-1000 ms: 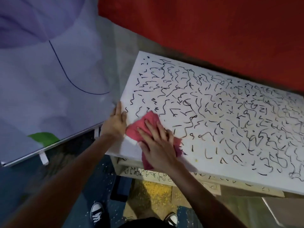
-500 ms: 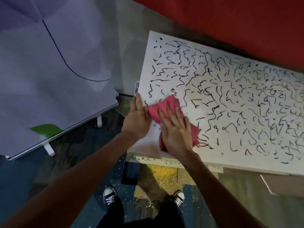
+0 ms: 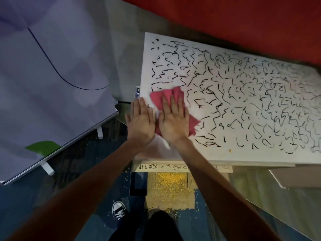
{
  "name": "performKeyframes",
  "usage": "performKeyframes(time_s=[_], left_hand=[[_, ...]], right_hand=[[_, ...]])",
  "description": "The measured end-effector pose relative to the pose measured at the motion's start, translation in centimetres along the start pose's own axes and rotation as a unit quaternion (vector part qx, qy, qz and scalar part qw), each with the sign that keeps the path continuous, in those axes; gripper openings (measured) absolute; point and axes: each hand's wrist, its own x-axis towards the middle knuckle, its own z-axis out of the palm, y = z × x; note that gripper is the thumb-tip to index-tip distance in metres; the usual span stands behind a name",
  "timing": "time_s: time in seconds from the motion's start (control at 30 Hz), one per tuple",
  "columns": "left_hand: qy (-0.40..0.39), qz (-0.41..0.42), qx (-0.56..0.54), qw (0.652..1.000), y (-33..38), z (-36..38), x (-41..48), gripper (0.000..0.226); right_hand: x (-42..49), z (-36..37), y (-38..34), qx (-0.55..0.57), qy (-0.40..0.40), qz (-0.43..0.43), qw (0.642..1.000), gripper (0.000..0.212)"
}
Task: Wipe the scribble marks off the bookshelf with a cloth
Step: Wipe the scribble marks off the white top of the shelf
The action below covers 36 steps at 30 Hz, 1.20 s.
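Note:
The white bookshelf top (image 3: pixel 243 153) is covered with black scribble marks (image 3: pixel 243 94) over most of its surface. A pink cloth (image 3: pixel 161 96) lies near the top's left edge. My right hand (image 3: pixel 173 122) presses flat on the cloth with straight fingers. My left hand (image 3: pixel 140 122) rests flat on the left edge of the shelf top, beside the cloth, fingers straight. The patch of the top just under and in front of my hands shows no marks. A lower shelf edge (image 3: pixel 182 168) below carries more scribbles.
A large pale lavender board (image 3: pixel 52 84) on white feet leans at the left. A red wall (image 3: pixel 225 20) runs behind the shelf. Yellow crumbs (image 3: pixel 166 186) cover a tan patch of the floor below, by my shoe (image 3: pixel 119 210). A brown box (image 3: pixel 295 178) sits lower right.
My right hand has pushed the cloth further away from me along the left edge of the top. My left hand has slid along the edge with it. The camera view has shifted.

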Motion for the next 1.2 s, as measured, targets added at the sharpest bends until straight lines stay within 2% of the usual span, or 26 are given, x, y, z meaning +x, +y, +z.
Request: performKeyframes(time_s=[0.07, 0.13, 0.17, 0.2, 0.23, 0.27, 0.3, 0.37, 0.43, 0.53, 0.63, 0.77, 0.87, 0.93, 1.03, 1.1, 1.2], left_hand=[[0.036, 0.035, 0.040, 0.998, 0.3, -0.4, -0.7, 0.055], [0.111, 0.126, 0.078, 0.983, 1.6, -0.4, -2.0, 0.055], [0.129, 0.159, 0.104, 0.973, 2.5, 0.0, -2.4, 0.055], [0.104, 0.159, 0.125, 0.974, 3.6, 0.6, -2.7, 0.056], [0.049, 0.127, 0.153, 0.979, 4.7, 1.5, -3.0, 0.060], [-0.010, 0.075, 0.194, 0.978, 5.7, 2.5, -3.4, 0.066], [-0.032, 0.043, 0.235, 0.970, 5.9, 3.5, -3.5, 0.074], [-0.028, 0.038, 0.302, 0.952, 5.7, 4.1, -2.0, 0.081], [-0.037, 0.034, 0.322, 0.946, 5.3, 3.4, 0.9, 0.077], [-0.039, -0.006, 0.323, 0.946, 5.4, 2.0, 3.4, 0.075], [-0.042, 0.010, 0.325, 0.945, 4.1, 2.4, -0.8, 0.078], [-0.026, 0.083, 0.355, 0.931, 2.0, 2.2, -6.9, 0.085], [-0.055, 0.079, 0.372, 0.923, 2.3, 1.5, -4.4, 0.093], [-0.044, 0.082, 0.367, 0.925, 2.6, 1.1, -0.8, 0.097], [-0.032, 0.077, 0.360, 0.929, 3.1, 0.9, 4.2, 0.081], [-0.023, 0.089, 0.357, 0.930, 2.9, 1.1, 4.0, 0.073], [-0.011, 0.130, 0.348, 0.928, 1.5, 1.2, -1.1, 0.088]], right_hand=[[-3.6, -0.6, -0.7, 0.058, -0.015, -0.059, 0.996, 0.072], [-4.5, -2.5, 1.1, 0.189, -0.035, -0.094, 0.977, 0.065], [-4.1, -3.3, 2.8, 0.239, -0.010, -0.097, 0.966, 0.059], [-3.5, -3.6, 4.9, 0.260, 0.033, -0.075, 0.962, 0.058], [-2.9, -3.7, 7.1, 0.247, 0.067, -0.033, 0.966, 0.062], [-2.4, -3.5, 8.8, 0.207, 0.065, 0.003, 0.976, 0.070], [-2.3, -3.1, 9.8, 0.147, 0.040, 0.024, 0.988, 0.078], [-2.1, -1.9, 10.7, 0.060, -0.012, 0.021, 0.998, 0.077], [-1.6, -1.5, 10.6, 0.043, -0.026, 0.023, 0.998, 0.059], [-1.2, -1.7, 10.9, 0.038, -0.034, 0.024, 0.998, 0.055], [-1.4, -1.6, 11.0, 0.044, -0.039, 0.022, 0.998, 0.054], [-1.6, -1.7, 10.8, 0.045, -0.051, 0.023, 0.997, 0.055], [-1.6, -1.6, 10.7, 0.040, -0.050, 0.023, 0.998, 0.055], [-1.6, -1.5, 10.7, 0.035, -0.048, 0.028, 0.998, 0.055], [-1.6, -1.4, 10.7, 0.037, -0.034, 0.030, 0.998, 0.054], [-1.5, -1.6, 10.8, 0.040, -0.034, 0.025, 0.998, 0.054], [-1.9, -1.7, 10.8, 0.048, -0.042, 0.025, 0.998, 0.054]])
